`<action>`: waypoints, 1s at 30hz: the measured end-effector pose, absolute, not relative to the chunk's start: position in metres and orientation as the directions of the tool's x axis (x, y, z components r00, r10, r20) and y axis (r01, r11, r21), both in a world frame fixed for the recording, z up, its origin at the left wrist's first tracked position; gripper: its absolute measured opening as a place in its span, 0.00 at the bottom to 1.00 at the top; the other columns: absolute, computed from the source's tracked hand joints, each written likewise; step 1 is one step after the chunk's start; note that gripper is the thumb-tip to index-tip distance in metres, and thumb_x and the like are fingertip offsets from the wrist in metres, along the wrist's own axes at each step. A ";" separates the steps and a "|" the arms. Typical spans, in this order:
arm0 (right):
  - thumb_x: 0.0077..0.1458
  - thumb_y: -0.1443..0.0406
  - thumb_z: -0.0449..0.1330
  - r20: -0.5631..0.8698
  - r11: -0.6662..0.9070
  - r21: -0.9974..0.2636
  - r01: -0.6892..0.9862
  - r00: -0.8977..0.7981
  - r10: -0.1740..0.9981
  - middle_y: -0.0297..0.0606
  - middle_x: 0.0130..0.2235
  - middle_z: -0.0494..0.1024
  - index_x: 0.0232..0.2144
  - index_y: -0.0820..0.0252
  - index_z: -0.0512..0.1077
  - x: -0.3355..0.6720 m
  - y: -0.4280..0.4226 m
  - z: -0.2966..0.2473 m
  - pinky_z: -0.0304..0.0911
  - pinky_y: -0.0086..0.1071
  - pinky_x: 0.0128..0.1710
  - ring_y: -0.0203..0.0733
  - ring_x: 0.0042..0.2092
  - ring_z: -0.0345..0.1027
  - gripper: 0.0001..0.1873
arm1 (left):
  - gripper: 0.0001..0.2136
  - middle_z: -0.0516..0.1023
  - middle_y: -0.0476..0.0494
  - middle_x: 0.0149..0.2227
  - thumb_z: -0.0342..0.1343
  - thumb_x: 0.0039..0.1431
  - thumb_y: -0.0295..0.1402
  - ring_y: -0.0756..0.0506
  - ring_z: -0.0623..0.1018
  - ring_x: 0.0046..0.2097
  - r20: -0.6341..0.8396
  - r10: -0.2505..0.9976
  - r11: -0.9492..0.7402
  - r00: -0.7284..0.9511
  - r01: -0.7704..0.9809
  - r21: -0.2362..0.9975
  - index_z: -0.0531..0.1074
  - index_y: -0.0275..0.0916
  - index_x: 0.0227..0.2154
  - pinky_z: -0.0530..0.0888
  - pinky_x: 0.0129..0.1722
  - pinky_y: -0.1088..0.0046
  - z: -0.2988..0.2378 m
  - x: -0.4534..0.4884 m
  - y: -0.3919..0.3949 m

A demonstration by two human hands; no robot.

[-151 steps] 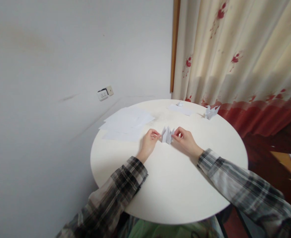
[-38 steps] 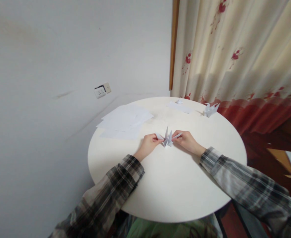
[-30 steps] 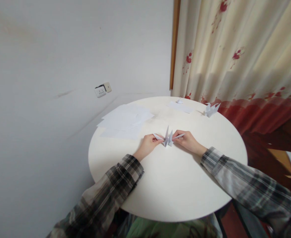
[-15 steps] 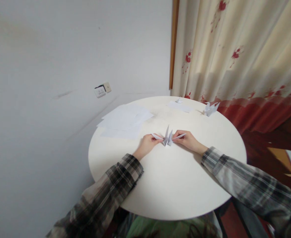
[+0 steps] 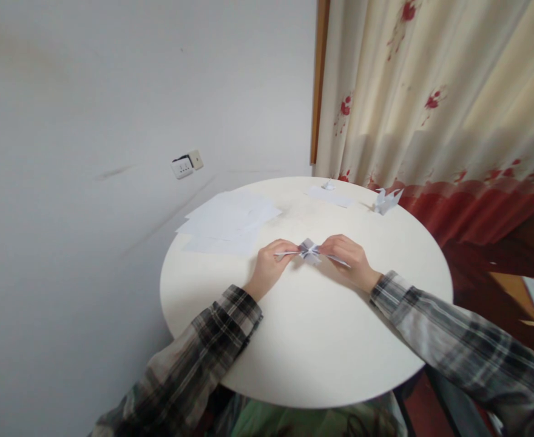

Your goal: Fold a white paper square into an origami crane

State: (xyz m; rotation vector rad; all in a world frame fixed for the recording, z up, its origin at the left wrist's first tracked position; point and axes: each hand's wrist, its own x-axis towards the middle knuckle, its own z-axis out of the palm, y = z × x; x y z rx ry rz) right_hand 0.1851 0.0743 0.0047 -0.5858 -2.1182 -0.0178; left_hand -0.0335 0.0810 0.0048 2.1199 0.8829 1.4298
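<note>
Between my hands, just over the middle of the round table, is a white folded-paper crane. My left hand pinches a pointed flap on its left side. On the opposite side my right hand grips another flap, whose tip sticks out below the fingers. The centre of the paper is spread, with creased faces turned up toward me. The fingers cover part of both flaps.
Loose white sheets lie at the table's left. Toward the back, a small folded-paper piece sits by a flat sheet. A larger paper crane stands near the right edge of the white table. A wall socket is at left.
The crane's upright points have tipped over and its middle has opened out flat between my hands. My right hand has turned further over its flap.
</note>
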 end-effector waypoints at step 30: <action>0.51 0.62 0.60 0.649 0.654 -0.677 0.337 -0.146 0.747 0.38 0.29 0.76 0.27 0.60 0.72 0.176 0.079 -0.003 0.65 0.33 0.34 0.40 0.32 0.70 0.07 | 0.10 0.77 0.43 0.28 0.63 0.45 0.36 0.47 0.76 0.33 0.366 0.913 -0.379 0.182 0.041 0.925 0.74 0.33 0.24 0.73 0.36 0.71 -0.003 -0.025 0.090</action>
